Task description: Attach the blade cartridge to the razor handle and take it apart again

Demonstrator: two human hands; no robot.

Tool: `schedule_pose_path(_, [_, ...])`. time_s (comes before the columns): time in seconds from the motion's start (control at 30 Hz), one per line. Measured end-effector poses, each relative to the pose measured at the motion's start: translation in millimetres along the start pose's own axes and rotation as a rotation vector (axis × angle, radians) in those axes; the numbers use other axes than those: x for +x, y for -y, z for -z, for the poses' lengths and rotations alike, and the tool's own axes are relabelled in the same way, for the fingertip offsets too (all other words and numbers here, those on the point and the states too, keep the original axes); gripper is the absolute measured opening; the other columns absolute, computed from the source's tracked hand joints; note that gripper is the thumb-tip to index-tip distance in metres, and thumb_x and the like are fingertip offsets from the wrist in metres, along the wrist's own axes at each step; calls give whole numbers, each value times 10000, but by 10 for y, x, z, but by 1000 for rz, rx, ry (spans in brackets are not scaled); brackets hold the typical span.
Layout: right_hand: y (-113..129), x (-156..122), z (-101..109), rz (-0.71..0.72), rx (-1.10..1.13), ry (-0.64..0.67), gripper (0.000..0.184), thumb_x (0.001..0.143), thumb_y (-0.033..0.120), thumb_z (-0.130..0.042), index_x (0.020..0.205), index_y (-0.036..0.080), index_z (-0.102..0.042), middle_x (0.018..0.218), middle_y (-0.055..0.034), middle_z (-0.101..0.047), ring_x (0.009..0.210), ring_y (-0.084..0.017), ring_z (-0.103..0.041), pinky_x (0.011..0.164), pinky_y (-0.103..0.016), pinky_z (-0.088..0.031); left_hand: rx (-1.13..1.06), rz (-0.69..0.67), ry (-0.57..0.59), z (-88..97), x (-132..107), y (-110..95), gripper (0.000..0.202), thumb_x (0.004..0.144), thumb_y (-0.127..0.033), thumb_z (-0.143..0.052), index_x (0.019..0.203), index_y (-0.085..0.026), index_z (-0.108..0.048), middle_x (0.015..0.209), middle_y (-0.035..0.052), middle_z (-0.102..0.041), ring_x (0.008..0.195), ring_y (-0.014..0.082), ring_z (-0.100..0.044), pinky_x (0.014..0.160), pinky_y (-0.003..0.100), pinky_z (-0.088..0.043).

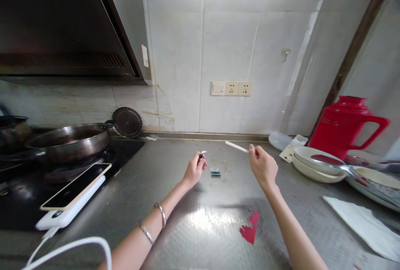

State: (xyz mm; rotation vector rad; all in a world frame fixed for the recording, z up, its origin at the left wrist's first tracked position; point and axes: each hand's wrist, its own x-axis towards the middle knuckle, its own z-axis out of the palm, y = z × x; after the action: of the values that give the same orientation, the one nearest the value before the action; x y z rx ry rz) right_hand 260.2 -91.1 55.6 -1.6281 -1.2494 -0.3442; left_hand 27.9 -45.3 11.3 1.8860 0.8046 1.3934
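My left hand [194, 169] is closed around a small dark object with a shiny silver tip [203, 153]; its kind is too small to make out. Between the fingers of my closed right hand [263, 166] is a slim white stick [236, 146], pen-like, pointing left and slightly upward. Both hands are raised a little over the metal counter [175, 228]. On the counter between them lies a small clear packet with dark teal strips [215, 173]. Nearer to me is a torn piece of red paper [250, 229].
At the left a pan [75, 140] sits on the stove, with a phone [76, 186] on a white power bank [70, 207] and its cable in front. Stacked bowls [318, 172], a red thermos jug [340, 128] and a white paper sheet [362, 224] are on the right.
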Motion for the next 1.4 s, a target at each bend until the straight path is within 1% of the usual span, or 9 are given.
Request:
schedule_pose_path(0.07, [79,-53,-3,-78,174,118,383,841,508,-389,625,214,-506,542,-3,-473,492,-128,-363,507,-261,-217,-81,81,-43,-5,16,33,151,862,-331,-418,887,-185,-442,633,-41,-519,494,69,-456,502,188,-376])
schedule_pose_path(0.17, [371,-255,-5,-173,637,358,389,812,567,-408,706,210,-524,553,23,-432,461,-105,-350,439,-231,-224,-184,153,-62,-25,26,67,196,835,-366,-438,903,-182,-435,601,-65,-467,430,49,-392,421,168,-306])
schedule_pose_path(0.3, [824,-526,116,-575,1231,813,340,737,538,-570,798,215,-483,592,74,-398,382,-29,-190,344,-167,-95,-303,218,-59,-73,13,48,224,806,-391,-456,887,-185,-421,557,-92,-392,381,37,-316,374,160,-253])
schedule_pose_path(0.4, [1056,-607,210,-751,1437,974,329,701,464,-655,804,203,-483,552,88,-384,376,-10,-158,330,-137,-48,-329,267,-66,-104,-9,1,210,799,-386,-464,870,-193,-423,540,-102,-355,370,35,-283,371,159,-244])
schedule_pose_path(0.7, [1328,-1023,169,-928,1527,936,415,619,480,-720,816,202,-482,453,132,-272,364,-3,-88,328,-132,-12,-139,189,-180,-82,-23,-47,154,813,-343,-441,806,-190,-452,577,-64,-392,470,62,-363,439,173,-290])
schedule_pose_path(0.93, [1382,-998,136,-918,1584,806,422,598,452,-745,740,199,-439,473,127,-259,379,-3,-92,333,-140,-13,-91,168,-173,-94,-29,-75,133,827,-328,-420,810,-200,-451,583,-59,-396,505,82,-384,478,188,-310])
schedule_pose_path(1.1, [1350,-1200,138,-955,1554,852,426,633,506,-705,825,200,-480,482,130,-233,382,-6,-81,332,-139,-17,-51,153,-221,-57,-2,-27,162,836,-348,-411,806,-196,-460,583,-55,-416,512,88,-393,491,194,-315])
schedule_pose_path(1.3, [1384,-1047,103,-899,1601,786,418,617,475,-727,767,200,-449,486,127,-237,386,-4,-82,334,-139,-16,-71,158,-167,-93,-36,-76,156,827,-342,-414,805,-195,-460,579,-57,-394,515,89,-382,492,195,-304])
schedule_pose_path(1.4, [1370,-1091,42,-911,1576,795,434,615,491,-723,735,201,-423,488,127,-243,385,0,-80,336,-138,-19,-43,166,-177,-101,-39,-121,138,806,-323,-432,786,-190,-463,589,-54,-409,524,87,-380,506,195,-308])
